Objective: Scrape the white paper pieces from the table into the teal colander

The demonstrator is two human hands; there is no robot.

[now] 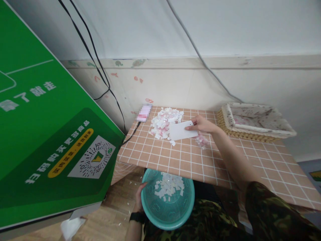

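My right hand (200, 124) is closed on one end of a flat white card (181, 131), held over the table beside a heap of small white and pink paper pieces (165, 119). The card's far end meets the near edge of the heap. A clear plastic bag with pink bits (202, 140) lies just below my right hand. At the table's front edge, my left hand (139, 196) grips the left rim of a teal plastic basket (168, 219). White paper scraps (170, 184) lie inside this basket.
A wicker basket with a floral lining (260, 135) stands at the back right of the checked tablecloth (160, 157). A phone (144, 112) with a black cable lies at the back left. A green cabinet (50, 134) rises on the left. Scraps dot the wooden floor (110, 217).
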